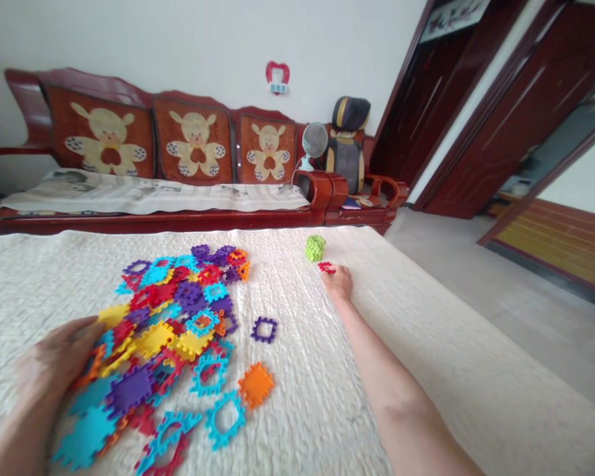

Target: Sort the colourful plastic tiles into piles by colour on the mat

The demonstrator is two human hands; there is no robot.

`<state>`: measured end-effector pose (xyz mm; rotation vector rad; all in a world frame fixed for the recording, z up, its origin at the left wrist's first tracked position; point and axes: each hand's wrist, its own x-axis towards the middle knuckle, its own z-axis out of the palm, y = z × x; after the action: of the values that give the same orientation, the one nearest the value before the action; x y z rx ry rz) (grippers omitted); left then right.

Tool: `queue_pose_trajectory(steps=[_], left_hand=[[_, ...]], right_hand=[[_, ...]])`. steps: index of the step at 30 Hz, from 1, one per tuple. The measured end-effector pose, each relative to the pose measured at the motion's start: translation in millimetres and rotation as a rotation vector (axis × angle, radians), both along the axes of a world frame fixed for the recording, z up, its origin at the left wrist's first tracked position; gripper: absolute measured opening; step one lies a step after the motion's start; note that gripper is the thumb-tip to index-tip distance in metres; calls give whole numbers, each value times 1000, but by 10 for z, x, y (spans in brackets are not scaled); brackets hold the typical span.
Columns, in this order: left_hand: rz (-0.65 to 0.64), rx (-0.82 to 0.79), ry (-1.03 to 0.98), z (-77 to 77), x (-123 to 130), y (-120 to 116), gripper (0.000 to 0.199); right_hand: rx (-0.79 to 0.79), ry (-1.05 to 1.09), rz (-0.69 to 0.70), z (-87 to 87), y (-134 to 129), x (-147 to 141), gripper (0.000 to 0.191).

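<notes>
My right hand (pixel 339 283) reaches far forward, its fingers closed on a small red puzzle tile (pixel 326 267) with notched edges. Just beyond it stands a stack of light green tiles (pixel 315 248). My left hand (pixel 62 347) lies at the left side of a loose heap of notched plastic tiles, its fingers stretched out beside a yellow tile (pixel 113 315); it is slightly blurred. The heap mixes purple, red, turquoise, yellow and orange pieces, some solid and some hollow frames. Apart from it lie a purple square frame (pixel 264 329), an orange tile (pixel 256 385) and a turquoise frame (pixel 226 420).
A whitish quilted cover (pixel 307 396) lies under the tiles. Behind it is a red wooden sofa (pixel 258 218) with bear-patterned cushions. A small fan (pixel 315 140) stands by a massage chair pad (pixel 345 158). Pale floor (pixel 476 251) and dark red doors are to the right.
</notes>
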<state>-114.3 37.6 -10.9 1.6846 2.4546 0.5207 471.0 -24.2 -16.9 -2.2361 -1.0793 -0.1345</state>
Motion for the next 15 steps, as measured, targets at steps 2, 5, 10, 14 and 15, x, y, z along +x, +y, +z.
queue_pose_trajectory(steps=[2, 5, 10, 14, 15], left_hand=[[-22, -21, -100, 30, 52, -40, 61], [-74, -4, -243, 87, 165, -96, 49], [-85, 129, -300, 95, 249, -126, 42], [4, 151, -324, 119, 279, -157, 48], [21, 150, -326, 131, 291, -165, 47]], right_hand=[[2, 2, 4, -9, 5, 10, 30], [10, -2, 3, -33, 24, 23, 33], [82, 52, -18, -24, 57, 19, 30], [177, 95, -72, 92, -19, -49, 20], [201, 116, -78, 127, -53, -89, 20]])
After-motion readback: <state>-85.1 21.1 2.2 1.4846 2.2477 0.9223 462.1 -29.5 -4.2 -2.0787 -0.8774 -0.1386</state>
